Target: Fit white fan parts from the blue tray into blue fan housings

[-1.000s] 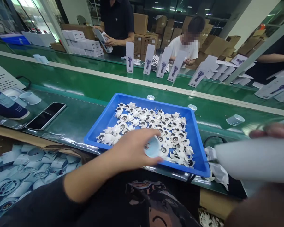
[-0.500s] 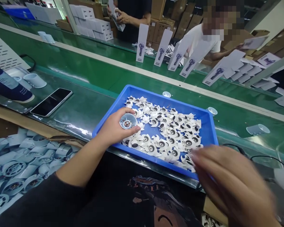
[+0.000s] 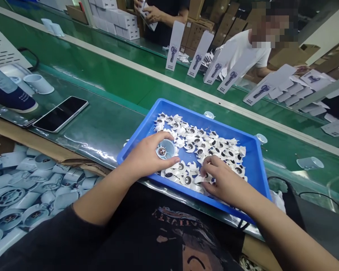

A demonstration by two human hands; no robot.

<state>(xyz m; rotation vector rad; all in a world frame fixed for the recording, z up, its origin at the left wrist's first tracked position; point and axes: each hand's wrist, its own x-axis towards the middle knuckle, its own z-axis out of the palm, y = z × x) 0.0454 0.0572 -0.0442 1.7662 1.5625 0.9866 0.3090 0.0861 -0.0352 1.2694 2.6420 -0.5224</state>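
Note:
My left hand (image 3: 147, 156) is wrapped round a light-blue plastic fan housing (image 3: 171, 146), a short cup-shaped tube with its open end facing up and a small motor inside. It is held over the near left part of a blue tray (image 3: 260, 165). Several white fan impellers (image 3: 188, 180) with dark hubs lie heaped in this tray. My right hand (image 3: 219, 177) is down among them, its thumb and fingers closing on one fan impeller (image 3: 199, 178) near the front edge; the fingers partly hide it.
Many light-blue housings (image 3: 42, 180) fill a box at the lower left. A phone (image 3: 60, 114) and a dark blue bottle (image 3: 9, 90) sit on the bench. Loose housings (image 3: 310, 163) stand on the green conveyor (image 3: 107, 69). Beyond are upright white boxes (image 3: 175, 47) and two people.
My right hand has swung left from the tray's right front corner down into the impellers. My left hand still holds the housing, now tilted differently. The whole view has shifted slightly.

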